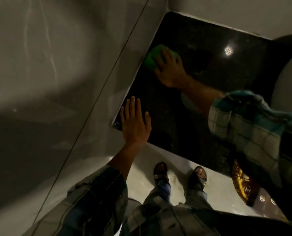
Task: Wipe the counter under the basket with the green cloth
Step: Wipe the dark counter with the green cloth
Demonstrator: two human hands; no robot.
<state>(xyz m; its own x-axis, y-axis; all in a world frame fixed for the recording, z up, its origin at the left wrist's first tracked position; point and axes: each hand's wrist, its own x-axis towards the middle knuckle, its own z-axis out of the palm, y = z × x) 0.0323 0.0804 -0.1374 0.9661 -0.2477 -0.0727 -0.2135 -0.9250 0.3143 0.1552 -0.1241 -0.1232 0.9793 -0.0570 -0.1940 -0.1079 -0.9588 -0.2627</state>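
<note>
The dark polished counter (201,92) fills the upper right, tucked into a corner of pale walls. A bunched green cloth (152,57) lies on the counter by its left edge, close to the wall. My right hand (171,69) presses down on the cloth, fingers spread over it, arm reaching in from the right. My left hand (135,124) rests flat with fingers apart on the counter's near left corner and holds nothing. A gold-brown woven basket (240,183) shows partly under my right sleeve at the counter's near right edge.
A glossy pale wall (56,82) with a vertical seam runs along the counter's left side. A white rounded object (286,82) sits at the right edge. A lamp reflection (228,50) glints on the counter. Below are the pale floor (177,167) and my sandalled feet (160,171).
</note>
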